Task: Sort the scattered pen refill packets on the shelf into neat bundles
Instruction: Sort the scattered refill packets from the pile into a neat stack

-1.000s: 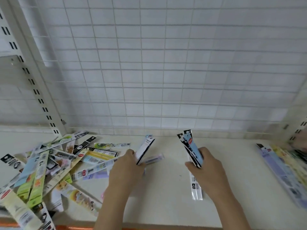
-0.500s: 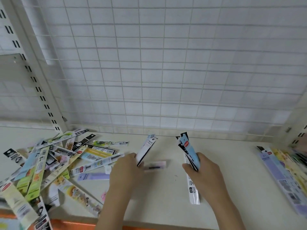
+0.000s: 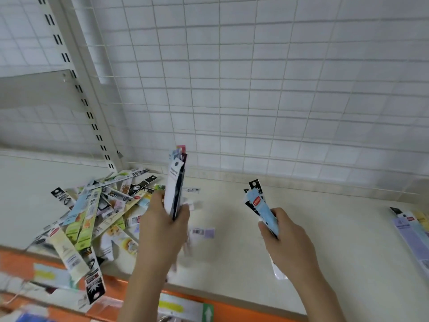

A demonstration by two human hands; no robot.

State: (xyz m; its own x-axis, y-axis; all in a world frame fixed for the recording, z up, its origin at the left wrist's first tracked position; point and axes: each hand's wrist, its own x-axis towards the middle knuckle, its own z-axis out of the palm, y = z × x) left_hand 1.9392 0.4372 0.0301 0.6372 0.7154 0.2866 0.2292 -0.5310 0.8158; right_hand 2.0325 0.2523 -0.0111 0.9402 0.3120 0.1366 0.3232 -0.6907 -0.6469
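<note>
Left hand grips a small bundle of packets above the shelf, long axis near upright, top ends pointing up toward the wire grid back panel; fingers curled round its lower end. Count in this bundle not determinable, several edges visible. Right hand grips a second bundle, long axis tilted up and to the left; at least three packets fanned at the top. A loose pile of packets, too many to count, lies at the left of the shelf. A flat row of packets lies at far right.
</note>
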